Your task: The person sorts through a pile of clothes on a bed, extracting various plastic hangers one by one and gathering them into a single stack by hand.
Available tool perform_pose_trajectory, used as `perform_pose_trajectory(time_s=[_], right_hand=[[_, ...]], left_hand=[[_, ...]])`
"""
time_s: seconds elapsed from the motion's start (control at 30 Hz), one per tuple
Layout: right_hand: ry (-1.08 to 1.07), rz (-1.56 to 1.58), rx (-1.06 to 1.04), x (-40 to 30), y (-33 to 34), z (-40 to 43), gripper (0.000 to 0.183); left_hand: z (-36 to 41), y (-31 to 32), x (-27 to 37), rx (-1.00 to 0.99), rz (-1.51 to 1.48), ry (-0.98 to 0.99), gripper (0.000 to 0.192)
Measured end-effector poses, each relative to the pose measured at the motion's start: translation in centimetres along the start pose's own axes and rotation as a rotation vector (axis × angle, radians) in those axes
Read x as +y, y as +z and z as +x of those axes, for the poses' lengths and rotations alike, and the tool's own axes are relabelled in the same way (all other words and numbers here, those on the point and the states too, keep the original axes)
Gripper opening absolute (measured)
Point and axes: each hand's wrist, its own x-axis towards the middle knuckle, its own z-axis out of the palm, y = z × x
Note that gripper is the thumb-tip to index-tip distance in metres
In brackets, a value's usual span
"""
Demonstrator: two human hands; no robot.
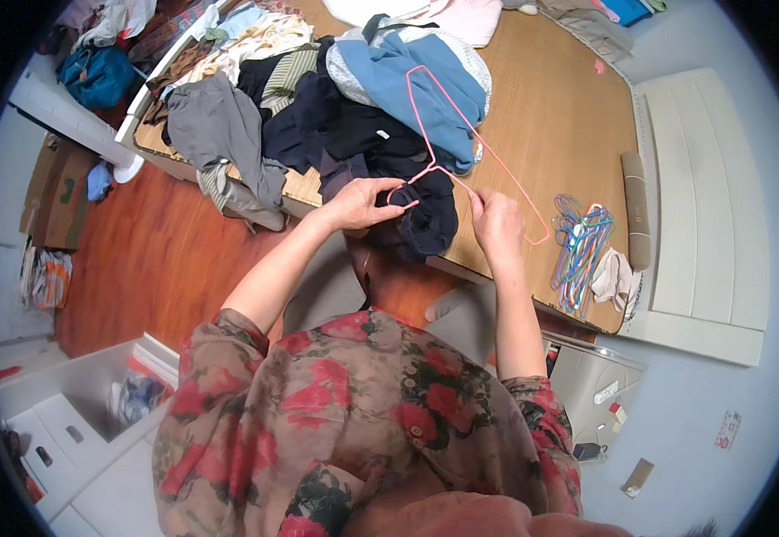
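Observation:
A pink wire clothes hanger point(505, 168) is held up between my two hands over the near edge of the bed board. My left hand point(364, 203) pinches it by the hook. The fingers of my right hand point(496, 218) are closed around one of its shoulders. Below the hook lies a dark navy garment point(429, 225), part of which hangs over the board's edge. A blue garment point(423, 80) spreads behind the hanger, on top of a white patterned cloth point(352, 70).
The wooden bed board point(550, 107) carries a grey garment point(218, 114) and other heaped clothes at left. A bundle of coloured hangers point(582, 252) lies at right beside a crumpled pale cloth point(612, 276) and a rolled brown mat point(636, 211). A white headboard point(705, 215) stands beyond.

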Motion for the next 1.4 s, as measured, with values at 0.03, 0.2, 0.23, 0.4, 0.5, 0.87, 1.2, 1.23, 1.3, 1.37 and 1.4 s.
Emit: perform_pose_trajectory(time_s=[0.03, 0.2, 0.23, 0.4, 0.5, 0.87, 1.2, 1.23, 1.3, 1.37, 1.4], right_hand=[[0.038, 0.121, -0.018, 0.4, 0.3, 0.2, 0.020], [0.149, 0.348, 0.055, 4.5, 5.0, -0.6, 0.021], [0.174, 0.571, 0.059, 5.2, 6.5, -1.0, 0.020], [0.564, 1.588, -0.450, -0.2, 6.4, -3.9, 0.013], [0.544, 1.804, -0.477, -2.7, 7.3, -5.2, 0.014], [0.559, 1.854, -0.215, 4.0, 5.7, -6.6, 0.019], [0.845, 1.200, 0.291, 21.2, 3.1, -9.7, 0.017], [0.851, 1.189, 0.320, 22.2, 2.4, -9.9, 0.017], [0.855, 1.182, 0.333, 22.6, 2.3, -9.7, 0.018], [0.862, 1.176, 0.382, 22.8, 2.6, -9.5, 0.019], [0.865, 1.179, 0.381, 22.7, 2.8, -9.5, 0.019]], left_hand=[[-0.1, 0.1, -0.4, 0.090, -0.054, 0.019, 0.050], [0.8, -0.1, -2.1, 0.099, -0.284, -0.096, 0.037], [0.5, 0.1, -3.1, 0.093, -0.324, -0.089, 0.034], [-0.7, 0.9, -0.9, 0.300, -0.127, -0.014, 0.026], [-1.2, 2.5, -0.3, 0.281, -0.127, -0.059, 0.027], [-1.9, 3.3, -6.0, 0.060, 0.209, -0.162, 0.021], [6.1, -0.7, -4.8, 0.736, -0.696, -0.214, 0.023], [7.3, -1.1, -2.8, 0.763, -0.702, -0.158, 0.022], [8.3, -1.3, -1.4, 0.801, -0.702, -0.111, 0.021], [9.2, -1.1, -1.0, 0.808, -0.464, -0.004, 0.023], [8.8, -0.8, -1.3, 0.762, 0.088, -0.056, 0.036]])
